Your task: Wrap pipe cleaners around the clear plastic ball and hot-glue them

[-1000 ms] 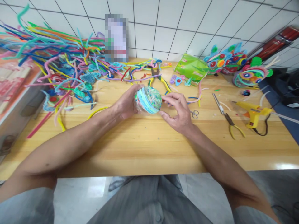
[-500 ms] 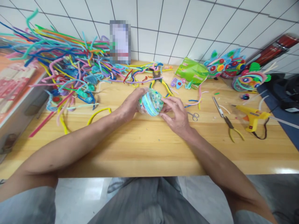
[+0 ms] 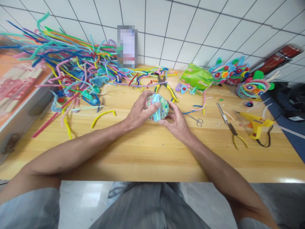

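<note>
Both hands close on one thing: the left hand (image 3: 139,113) wraps its fingers over the top and near side of a multicoloured ball (image 3: 158,106), and the right hand (image 3: 176,122) cups the ball from the right and below, fingertips pressed to its surface. The ball sits between the two palms, just above the wooden table (image 3: 152,152) and near the middle of it; whether it touches the tabletop cannot be told.

At the far left a big heap of pipe cleaners (image 3: 64,70) in many colours spreads across the table's back corner, with a loose yellow pipe cleaner (image 3: 103,115) lying apart between the heap and the left hand. Just behind the ball lie yellow-handled pliers (image 3: 164,86). Right of the right hand sit small scissors (image 3: 196,119), then a second pair of pliers (image 3: 231,125) and a yellow glue gun (image 3: 257,122), all well clear of the hands. Along the back wall are a green packet (image 3: 195,76) and finished craft pieces (image 3: 240,78) built of bright coils. Nothing lies between the hands and the ball.

The ball looks roundish, banded with pale blue strips over a speckled surface of green, pink and white; it is somewhat blurred.
</note>
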`<state>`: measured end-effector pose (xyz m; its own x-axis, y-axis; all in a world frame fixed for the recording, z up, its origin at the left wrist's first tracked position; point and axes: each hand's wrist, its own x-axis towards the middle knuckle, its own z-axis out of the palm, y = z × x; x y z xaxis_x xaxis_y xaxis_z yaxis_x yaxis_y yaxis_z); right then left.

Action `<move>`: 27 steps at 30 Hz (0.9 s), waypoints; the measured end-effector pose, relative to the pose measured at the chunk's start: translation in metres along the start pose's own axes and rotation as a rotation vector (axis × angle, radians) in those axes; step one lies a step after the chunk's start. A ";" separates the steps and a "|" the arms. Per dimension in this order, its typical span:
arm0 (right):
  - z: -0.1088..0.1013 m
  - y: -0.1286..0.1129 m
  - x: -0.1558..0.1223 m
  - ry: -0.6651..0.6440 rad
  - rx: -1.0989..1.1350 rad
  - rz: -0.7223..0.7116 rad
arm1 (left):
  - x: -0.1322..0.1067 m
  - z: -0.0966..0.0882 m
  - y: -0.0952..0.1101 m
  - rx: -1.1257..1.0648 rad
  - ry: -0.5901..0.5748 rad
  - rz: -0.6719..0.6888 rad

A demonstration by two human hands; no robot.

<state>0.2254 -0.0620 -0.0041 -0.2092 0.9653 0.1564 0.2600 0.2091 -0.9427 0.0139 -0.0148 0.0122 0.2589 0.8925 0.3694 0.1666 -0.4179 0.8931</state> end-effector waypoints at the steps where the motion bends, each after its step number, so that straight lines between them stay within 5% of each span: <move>1: 0.000 -0.002 0.000 -0.003 0.002 0.009 | -0.001 0.000 -0.001 0.035 -0.009 0.024; 16: -0.001 -0.015 -0.003 -0.044 0.073 0.064 | -0.009 0.001 -0.014 0.288 -0.062 0.452; 27: 0.002 -0.008 -0.004 0.013 0.045 0.046 | -0.013 0.005 -0.011 0.230 -0.078 0.329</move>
<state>0.2220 -0.0680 0.0026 -0.1853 0.9758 0.1162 0.2268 0.1575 -0.9611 0.0130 -0.0230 -0.0033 0.4034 0.6931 0.5974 0.2695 -0.7139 0.6463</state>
